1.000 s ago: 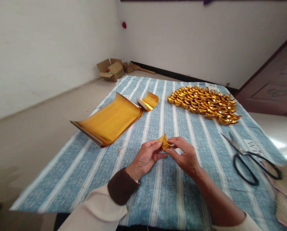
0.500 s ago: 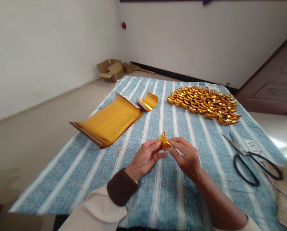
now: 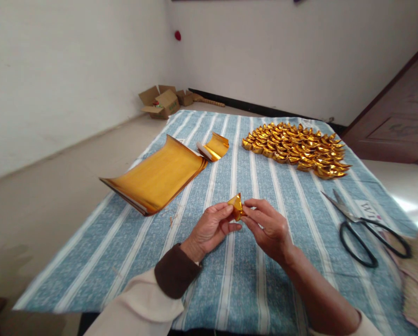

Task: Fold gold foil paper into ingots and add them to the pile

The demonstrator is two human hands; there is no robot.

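Striped cloth [image 3: 251, 261] — small gold foil piece [image 3: 236, 206], creased, pointed.

Gold foil sheets [image 3: 156, 176], gold folded pieces [image 3: 294, 149], a blue-and-white striped cloth [image 3: 251, 275], apparently black-handled scissors [image 3: 366, 233].

Even, soft daylight; floor glare at right, edges warped.

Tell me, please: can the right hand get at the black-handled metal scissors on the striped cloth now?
Probably yes. The black-handled metal scissors lie flat on the blue striped cloth, on the right hand's side, with bare cloth between. But that hand and the left hand pinch the small folded gold paper piece.
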